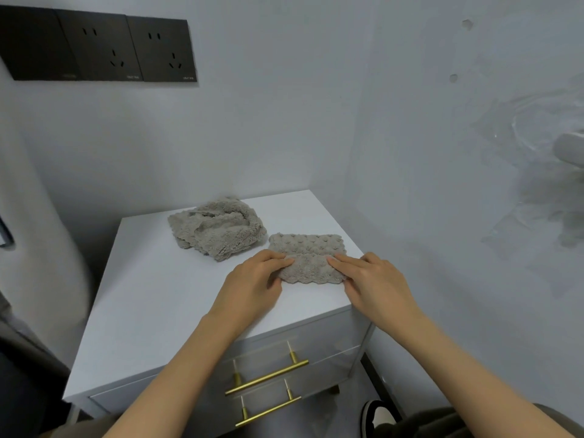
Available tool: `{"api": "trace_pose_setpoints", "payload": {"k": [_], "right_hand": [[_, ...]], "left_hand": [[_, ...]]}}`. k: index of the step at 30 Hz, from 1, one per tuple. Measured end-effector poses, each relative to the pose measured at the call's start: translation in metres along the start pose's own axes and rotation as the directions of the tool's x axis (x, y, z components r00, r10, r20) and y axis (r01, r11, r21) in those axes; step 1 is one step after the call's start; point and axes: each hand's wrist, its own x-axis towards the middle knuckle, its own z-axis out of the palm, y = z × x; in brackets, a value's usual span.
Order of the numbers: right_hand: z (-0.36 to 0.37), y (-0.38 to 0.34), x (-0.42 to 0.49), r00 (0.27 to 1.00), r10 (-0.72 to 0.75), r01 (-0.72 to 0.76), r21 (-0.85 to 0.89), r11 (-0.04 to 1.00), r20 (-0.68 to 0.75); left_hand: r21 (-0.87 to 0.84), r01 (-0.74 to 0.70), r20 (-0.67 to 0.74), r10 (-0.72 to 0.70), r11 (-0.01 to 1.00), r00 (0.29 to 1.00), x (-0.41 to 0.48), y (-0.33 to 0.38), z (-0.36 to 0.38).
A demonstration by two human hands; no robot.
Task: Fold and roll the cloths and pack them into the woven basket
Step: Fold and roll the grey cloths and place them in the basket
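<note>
We have both hands on the small cloth [308, 259], which lies at the right front of the white desk [151, 311], at about four o'clock from the desk's middle. Our left hand [252, 282] presses its fingertips on the cloth's left end and our right hand [376, 279] does the same on the right end; both hands are loosely open and flat, pinning a fold and not clenching anything. The cloth is already doubled into a strip, with the near flap laid over the far half. Its long axis runs from nine o'clock to three o'clock, side to side in front of us, so a roll would most likely start at one short end and travel along that line.

We judge the cloth to be light, soft and fluffy, with a bumpy pile and scalloped edges. It should not slip on the desk, but it will spring open if released, so it is best held at the short ends or along the fold with flat fingers, keeping steady pressure while rolling.

The second cloth [218, 229] sits crumpled in a heap at about eleven o'clock from the folded one, just beside it and not yet folded. We cannot see the woven basket anywhere in this view, so packing looks some way off
</note>
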Motion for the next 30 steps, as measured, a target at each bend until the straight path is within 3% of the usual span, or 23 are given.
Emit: {"api": "trace_pose_setpoints", "payload": {"k": [3,6,13,18,23,27,30], "right_hand": [[0.004,0.005,0.002,0.990,0.131,-0.139,0.174,0.975,0.054],[0.004,0.010,0.004,0.960,0.242,-0.278,0.383,0.881,0.141],[-0.003,0.014,0.012,0.928,0.276,-0.371,0.565,0.737,0.249],[-0.003,0.014,0.014,0.852,0.356,-0.519,0.531,0.670,0.384],[0.002,0.009,0.017,0.809,0.471,-0.584,0.390,0.712,0.351],[0.003,0.006,0.020,0.802,0.462,-0.575,0.281,0.768,0.378],[0.001,0.007,0.022,0.816,0.413,-0.545,0.304,0.781,0.404]], "left_hand": [[-0.093,0.044,0.026,-0.042,0.995,0.999,0.003,-0.001,-0.002],[-0.139,0.087,0.036,-0.083,0.986,0.996,0.006,-0.003,-0.006],[-0.181,0.198,0.149,-0.173,0.963,0.974,0.006,0.000,-0.013],[-0.166,0.313,0.178,-0.284,0.935,0.942,0.005,0.001,-0.009],[-0.120,0.382,0.108,-0.370,0.916,0.923,0.008,0.005,-0.002],[-0.075,0.382,0.110,-0.373,0.921,0.921,0.009,0.004,-0.001],[-0.068,0.391,0.156,-0.378,0.918,0.913,0.011,0.000,0.000]]}}
